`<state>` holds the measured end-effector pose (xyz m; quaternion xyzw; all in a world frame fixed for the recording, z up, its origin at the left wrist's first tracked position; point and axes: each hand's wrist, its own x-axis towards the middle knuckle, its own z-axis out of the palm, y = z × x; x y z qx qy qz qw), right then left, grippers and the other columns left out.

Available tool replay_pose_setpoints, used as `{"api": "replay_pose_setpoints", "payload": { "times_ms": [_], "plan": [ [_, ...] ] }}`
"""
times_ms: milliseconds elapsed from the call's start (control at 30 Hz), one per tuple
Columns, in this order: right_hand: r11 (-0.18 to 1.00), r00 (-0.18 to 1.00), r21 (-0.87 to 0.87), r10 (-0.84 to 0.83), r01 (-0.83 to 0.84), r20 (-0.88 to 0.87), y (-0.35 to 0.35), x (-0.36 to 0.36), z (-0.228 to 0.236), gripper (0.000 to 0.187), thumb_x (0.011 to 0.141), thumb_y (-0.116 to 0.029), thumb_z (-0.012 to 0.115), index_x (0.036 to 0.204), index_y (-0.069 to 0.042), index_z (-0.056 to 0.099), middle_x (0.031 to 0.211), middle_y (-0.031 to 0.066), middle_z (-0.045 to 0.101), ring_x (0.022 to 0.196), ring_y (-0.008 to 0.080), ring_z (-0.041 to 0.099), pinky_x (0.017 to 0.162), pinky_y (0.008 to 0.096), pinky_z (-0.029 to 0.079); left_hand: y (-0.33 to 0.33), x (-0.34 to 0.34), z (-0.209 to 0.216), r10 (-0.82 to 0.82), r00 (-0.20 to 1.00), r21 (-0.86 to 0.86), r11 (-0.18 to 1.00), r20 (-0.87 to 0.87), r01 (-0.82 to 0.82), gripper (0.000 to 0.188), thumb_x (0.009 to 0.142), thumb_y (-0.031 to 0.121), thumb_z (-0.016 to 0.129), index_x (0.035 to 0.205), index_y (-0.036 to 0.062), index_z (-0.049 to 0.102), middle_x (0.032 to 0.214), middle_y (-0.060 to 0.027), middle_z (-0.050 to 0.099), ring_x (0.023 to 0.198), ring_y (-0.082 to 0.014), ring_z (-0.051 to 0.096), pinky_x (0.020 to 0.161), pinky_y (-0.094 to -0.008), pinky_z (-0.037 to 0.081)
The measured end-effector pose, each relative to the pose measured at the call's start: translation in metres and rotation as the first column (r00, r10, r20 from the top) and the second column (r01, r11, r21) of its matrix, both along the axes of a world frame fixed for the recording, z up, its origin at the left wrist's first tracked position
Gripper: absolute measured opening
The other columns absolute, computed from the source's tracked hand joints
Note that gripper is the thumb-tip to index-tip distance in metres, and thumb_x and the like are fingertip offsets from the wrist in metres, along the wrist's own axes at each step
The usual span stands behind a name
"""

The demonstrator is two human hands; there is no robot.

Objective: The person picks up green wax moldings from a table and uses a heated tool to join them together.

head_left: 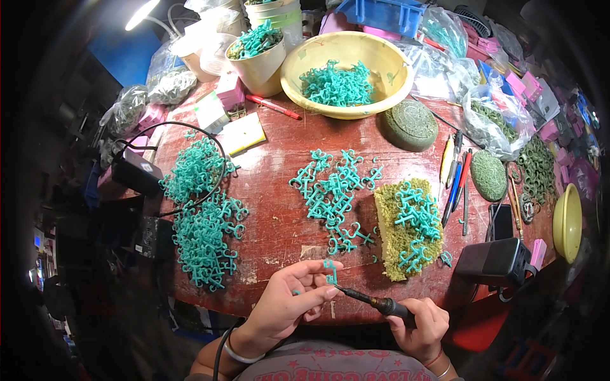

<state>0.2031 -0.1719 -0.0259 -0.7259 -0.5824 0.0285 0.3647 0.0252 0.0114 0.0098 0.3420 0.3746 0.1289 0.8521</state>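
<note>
In front of my body, near the table's front edge, my left hand (pixel 284 303) pinches a small turquoise hook-shaped piece (pixel 331 272) between thumb and fingers. A second bit of turquoise shows against the palm side of the fingers. My right hand (pixel 422 325) grips a black soldering-iron-like pen tool (pixel 381 304), its thin tip touching or nearly touching the piece by my left thumb. Just beyond lies a loose spread of similar turquoise pieces (pixel 330 197). Right of it, a yellow-green sponge block (pixel 391 244) carries several more pieces.
Two heaps of turquoise pieces (pixel 206 238) lie at the left beside a looped black cable (pixel 223 149). A yellow basin (pixel 295 76) holds more at the back. Rounded green stones (pixel 410 124), pens (pixel 464 178) and a black box (pixel 492 261) stand right.
</note>
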Motion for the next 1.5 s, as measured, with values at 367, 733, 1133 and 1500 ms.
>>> {"api": "replay_pose_setpoints", "payload": {
  "times_ms": [367, 733, 1133, 1500],
  "plan": [
    [1.000, 1.000, 0.018, -0.020, 0.020, -0.001, -0.009, 0.003, 0.006, 0.028, 0.081, -0.023, 0.081, 0.090, -0.004, 0.064, 0.070, 0.0066, 0.058, 0.056, 0.0250, 0.058, 0.049, 0.0350, 0.045, -0.003, 0.000, -0.002, -0.017, 1.000, 0.053, 0.998, -0.014, 0.018, 0.041, 0.090, -0.007, 0.063, 0.130, -0.0093, 0.055, 0.090, -0.0059, 0.061, 0.061, -0.0044, 0.052, 0.049, -0.0184, 0.038],
    [0.946, 0.921, -0.113, -0.262, 0.305, 0.286, -0.044, 0.020, 0.013, 0.029, 0.084, -0.029, 0.077, 0.091, -0.004, 0.063, 0.071, 0.0090, 0.059, 0.058, 0.0302, 0.058, 0.053, 0.0386, 0.045, -0.013, 0.001, -0.008, -0.035, 0.998, 0.371, 0.927, -0.058, 0.054, 0.036, 0.091, -0.004, 0.065, 0.127, -0.0021, 0.061, 0.087, -0.0030, 0.063, 0.061, -0.0007, 0.053, 0.048, -0.0162, 0.039],
    [0.966, 0.953, -0.013, -0.253, 0.258, 0.166, -0.034, 0.012, 0.009, 0.026, 0.086, -0.027, 0.076, 0.091, -0.004, 0.065, 0.073, 0.0088, 0.060, 0.058, 0.0289, 0.059, 0.053, 0.0374, 0.046, -0.015, 0.002, -0.007, -0.064, 0.993, 0.498, 0.861, -0.098, 0.105, 0.034, 0.089, -0.004, 0.067, 0.123, 0.0000, 0.065, 0.085, -0.0013, 0.063, 0.059, 0.0005, 0.054, 0.048, -0.0154, 0.040],
    [0.999, 0.997, -0.008, -0.048, 0.048, 0.054, -0.007, 0.001, 0.001, 0.027, 0.081, -0.023, 0.081, 0.091, -0.004, 0.064, 0.068, 0.0059, 0.057, 0.055, 0.0234, 0.057, 0.048, 0.0342, 0.042, -0.013, 0.000, -0.011, -0.105, 0.989, 0.495, 0.857, -0.101, 0.141, 0.039, 0.088, -0.006, 0.066, 0.127, 0.0013, 0.064, 0.087, -0.0018, 0.066, 0.061, 0.0003, 0.054, 0.049, -0.0157, 0.040]
  ]
}}
